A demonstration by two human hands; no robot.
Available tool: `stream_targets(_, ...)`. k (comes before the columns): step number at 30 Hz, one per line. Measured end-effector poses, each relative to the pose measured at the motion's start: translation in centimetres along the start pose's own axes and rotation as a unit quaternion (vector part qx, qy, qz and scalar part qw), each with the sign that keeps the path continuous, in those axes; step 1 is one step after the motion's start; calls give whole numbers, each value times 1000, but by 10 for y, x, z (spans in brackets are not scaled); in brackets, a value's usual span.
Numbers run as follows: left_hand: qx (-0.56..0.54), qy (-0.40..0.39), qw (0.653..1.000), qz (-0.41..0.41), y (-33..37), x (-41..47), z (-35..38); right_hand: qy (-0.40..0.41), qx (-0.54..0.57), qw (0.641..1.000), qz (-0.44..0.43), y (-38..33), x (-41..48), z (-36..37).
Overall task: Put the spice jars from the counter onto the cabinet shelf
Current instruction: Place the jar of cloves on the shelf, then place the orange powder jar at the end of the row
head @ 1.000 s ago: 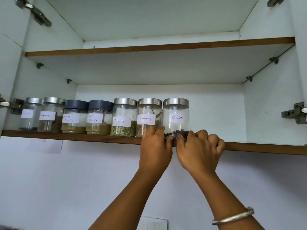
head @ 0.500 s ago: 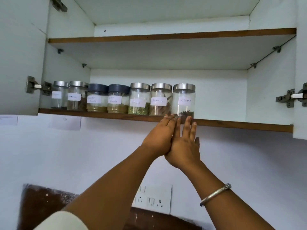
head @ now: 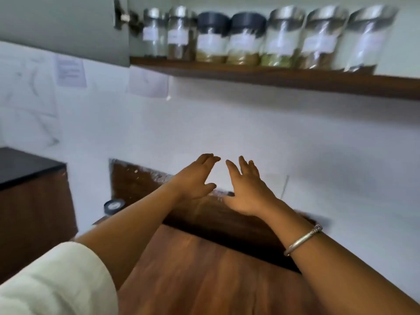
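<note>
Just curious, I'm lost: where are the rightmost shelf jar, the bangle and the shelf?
Rightmost spice jar [head: 366, 46], head view, on its glass body.
Bangle [head: 303, 241], head view, on the metal band.
Cabinet shelf [head: 272, 78], head view, on its brown front edge.

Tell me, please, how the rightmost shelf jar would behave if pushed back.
The rightmost jar looks nearly empty, only a little dark spice at its base, so probably light. Its smooth clear wall may be slippery and, if glass, breakable. Tall and near the front edge of the shelf, it might tip if pushed high.
</note>
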State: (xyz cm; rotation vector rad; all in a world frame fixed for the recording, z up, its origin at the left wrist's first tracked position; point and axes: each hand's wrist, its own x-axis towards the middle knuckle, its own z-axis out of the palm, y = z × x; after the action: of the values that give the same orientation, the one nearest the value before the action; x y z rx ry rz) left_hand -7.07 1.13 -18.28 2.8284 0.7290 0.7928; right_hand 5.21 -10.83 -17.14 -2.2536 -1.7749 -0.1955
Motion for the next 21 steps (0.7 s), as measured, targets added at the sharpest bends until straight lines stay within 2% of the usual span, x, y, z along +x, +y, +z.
stream_targets(12,-29,-106,981,-162,-259,-156,22,-160,103,980,-53,-211,80,231)
stream_targets(18,-41,-133,956,-259,-367,-230,51,-210,165,962,-51,-285,120,338)
stream_targets(21,-58,-157,942,-290,-395,-251,70,-188,191,963,-32,-307,131,379)
